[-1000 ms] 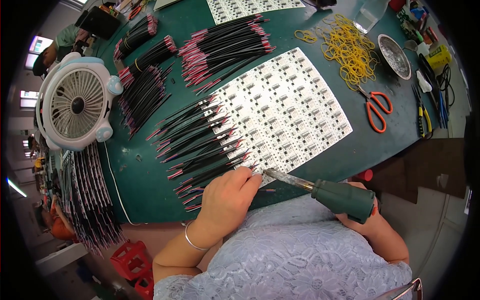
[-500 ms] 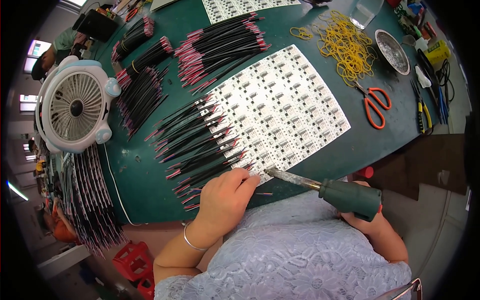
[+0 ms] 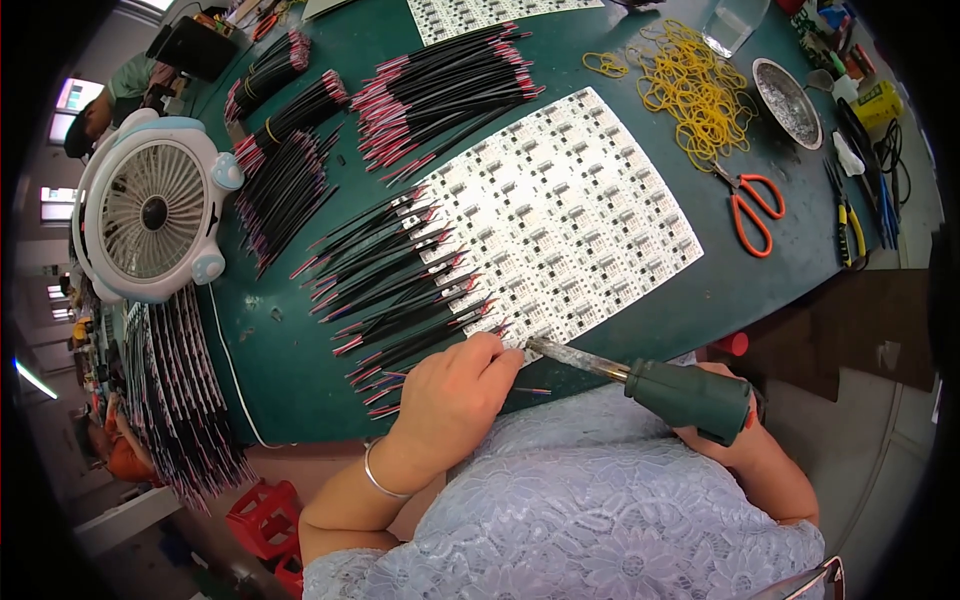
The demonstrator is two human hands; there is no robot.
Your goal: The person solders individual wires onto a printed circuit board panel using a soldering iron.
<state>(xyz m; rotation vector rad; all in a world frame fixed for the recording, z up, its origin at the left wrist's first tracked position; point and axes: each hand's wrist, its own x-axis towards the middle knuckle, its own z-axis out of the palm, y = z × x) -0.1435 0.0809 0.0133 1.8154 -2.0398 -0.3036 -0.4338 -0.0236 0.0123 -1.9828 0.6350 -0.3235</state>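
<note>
At the far left a small white desk fan [image 3: 155,212] stands on the green worktop [image 3: 290,370], and below it a fanned pile of black wires with pink ends [image 3: 180,400] hangs over the worktop's edge. Further in, bundles of black wires [image 3: 290,130] lie near the far side, and a row of loose black wires with red tips [image 3: 400,290] lies with the tips touching the left edge of the white circuit panel [image 3: 570,215], which sits in the middle of the worktop. The left hand [image 3: 450,395], a bangle on its wrist, rests at the panel's near corner with its fingers pinched narrow on the end of one thin wire [image 3: 520,388], pressing it at the panel's edge. The metal tip of the soldering iron [image 3: 640,375] meets the panel just beside those fingertips. The right hand [image 3: 735,435] is closed around the iron's dark green handle, close to the body and off the worktop's near edge. To the right of the panel lie orange-handled scissors [image 3: 750,205], with a heap of yellow rubber bands [image 3: 695,90] behind them and a round metal dish [image 3: 787,90] beside those. Yellow-handled pliers [image 3: 850,225] lie at the far right.
</note>
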